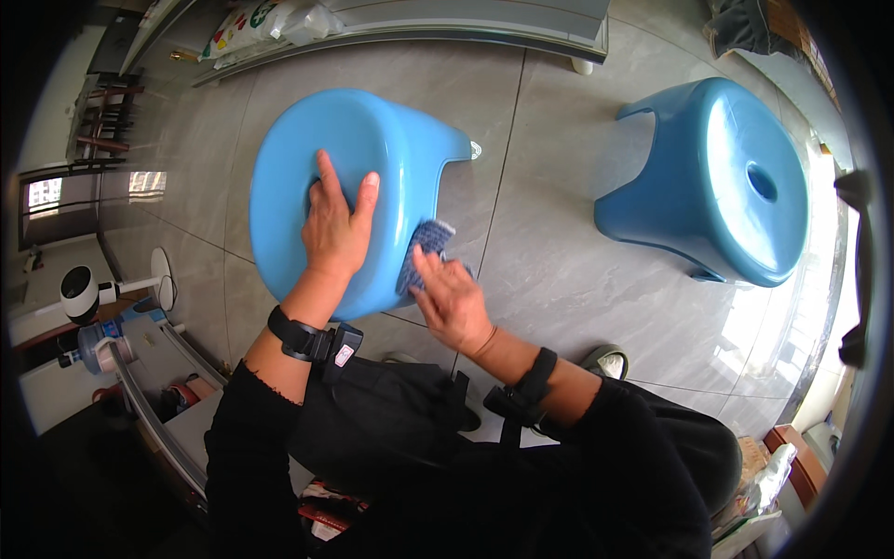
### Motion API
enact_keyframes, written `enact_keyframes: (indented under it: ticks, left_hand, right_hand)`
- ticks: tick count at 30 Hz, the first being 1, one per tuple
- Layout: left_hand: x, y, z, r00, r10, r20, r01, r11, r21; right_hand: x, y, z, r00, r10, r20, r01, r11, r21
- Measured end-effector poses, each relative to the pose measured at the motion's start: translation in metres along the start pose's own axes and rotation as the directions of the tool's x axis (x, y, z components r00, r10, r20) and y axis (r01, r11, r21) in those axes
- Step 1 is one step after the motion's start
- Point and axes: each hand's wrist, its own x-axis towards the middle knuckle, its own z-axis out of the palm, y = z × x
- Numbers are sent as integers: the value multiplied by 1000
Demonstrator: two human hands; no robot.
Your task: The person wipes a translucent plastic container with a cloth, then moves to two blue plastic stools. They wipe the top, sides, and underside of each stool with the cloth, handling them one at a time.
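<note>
A light blue plastic stool stands on the tiled floor before me. My left hand rests on its seat, index finger and thumb spread, the other fingers bent at the seat's central hole, which they mostly hide. With my right hand I hold a dark blue cloth against the side of the stool, just below the seat's rim. Part of the cloth is hidden behind my fingers. Each of my wrists wears a black strap.
A second blue plastic stool stands to the right. Along the far side runs a low grey cabinet with plastic bags at its left. Left are a white camera-like device and a water bottle. Packages lie at lower right.
</note>
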Motion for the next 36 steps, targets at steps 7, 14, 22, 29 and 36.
enact_keyframes:
  ticks: [7,14,22,29,36]
  left_hand:
    - [1,-5,2,1000,19,7,-19,999,35]
    - [0,3,-6,998,-26,62,23,999,35]
    - [3,0,-1,999,-21,24,21,1000,11]
    - [2,2,0,999,-45,15,45,999,10]
    - [1,0,0,1000,-22,19,21,999,30]
  right_hand:
    - [32,13,3,993,103,-49,-101,993,53]
    - [124,71,-6,922,371,108,-352,922,-159]
    - [111,48,-1,944,331,1,-331,943,11]
    - [22,-9,-1,994,87,-69,-81,993,83]
    - [21,-4,3,986,166,-28,-165,985,44]
